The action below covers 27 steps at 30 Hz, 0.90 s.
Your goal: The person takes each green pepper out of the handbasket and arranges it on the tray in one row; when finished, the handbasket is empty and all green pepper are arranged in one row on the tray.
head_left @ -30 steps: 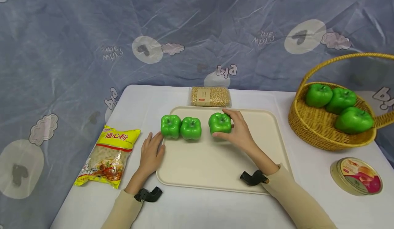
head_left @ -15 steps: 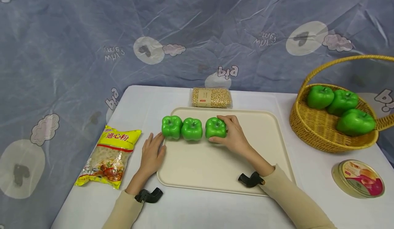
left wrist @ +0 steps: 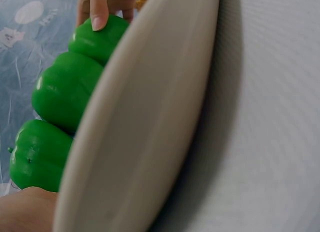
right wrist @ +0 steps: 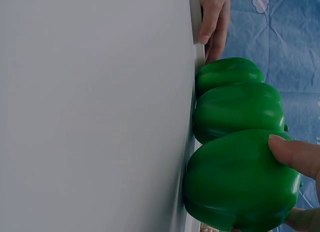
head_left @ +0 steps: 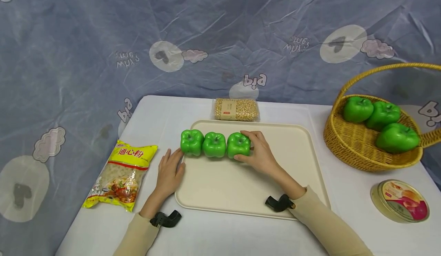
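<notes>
One green pepper (head_left: pixel 237 145) has moved left against its neighbour (head_left: pixel 214 145), pinched by the half-spread right hand (head_left: pixel 260 154).

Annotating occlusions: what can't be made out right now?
Green peppers, left wrist view: bases hidden by the tray rim.
Left hand, left wrist view: mostly cut off by the bottom-left corner.
Basket handle, head view: cut off by right edge.
Kernel bag, head view: fine print too small.

Grips with the right hand (head_left: pixel 262 155) the green pepper (head_left: pixel 237 146) at the right end of a row of three on the beige tray (head_left: pixel 241 187). Rests the left hand (head_left: pixel 169 173) at the tray's left rim, near a yellow bag (head_left: pixel 120 175).
</notes>
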### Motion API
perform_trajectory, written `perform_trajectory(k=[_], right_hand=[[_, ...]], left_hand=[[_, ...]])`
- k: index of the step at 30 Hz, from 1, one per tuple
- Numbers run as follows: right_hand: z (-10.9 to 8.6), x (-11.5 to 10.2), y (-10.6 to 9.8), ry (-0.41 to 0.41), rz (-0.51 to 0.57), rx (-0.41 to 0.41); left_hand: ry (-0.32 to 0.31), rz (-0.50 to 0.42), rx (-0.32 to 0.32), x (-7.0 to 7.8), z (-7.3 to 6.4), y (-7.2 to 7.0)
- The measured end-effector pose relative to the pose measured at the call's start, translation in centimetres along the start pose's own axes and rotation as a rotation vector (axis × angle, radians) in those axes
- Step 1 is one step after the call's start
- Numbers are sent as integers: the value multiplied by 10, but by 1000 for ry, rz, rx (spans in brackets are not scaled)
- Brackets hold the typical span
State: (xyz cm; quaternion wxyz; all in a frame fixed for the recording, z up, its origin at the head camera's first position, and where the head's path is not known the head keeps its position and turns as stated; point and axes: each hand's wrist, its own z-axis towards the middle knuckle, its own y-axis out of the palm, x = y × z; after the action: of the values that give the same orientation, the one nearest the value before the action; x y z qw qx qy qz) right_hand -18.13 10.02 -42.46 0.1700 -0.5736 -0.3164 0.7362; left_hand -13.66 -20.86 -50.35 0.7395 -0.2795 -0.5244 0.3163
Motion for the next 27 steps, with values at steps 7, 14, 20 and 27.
perform_trajectory(k=[7,14,20,27], right_hand=[[0,-1,0,-10,1,5],[-6,-8,-15,-26,-22,-31],[-16,-12,-56,-148,10,18],[-31,15,-106,-249,-24,71]], left_hand=[[2,3,-2,1,2,0],[5,8,8,2,0,1],[9,4,21,0,0,3],[-6,-23,2,0,-2,3]])
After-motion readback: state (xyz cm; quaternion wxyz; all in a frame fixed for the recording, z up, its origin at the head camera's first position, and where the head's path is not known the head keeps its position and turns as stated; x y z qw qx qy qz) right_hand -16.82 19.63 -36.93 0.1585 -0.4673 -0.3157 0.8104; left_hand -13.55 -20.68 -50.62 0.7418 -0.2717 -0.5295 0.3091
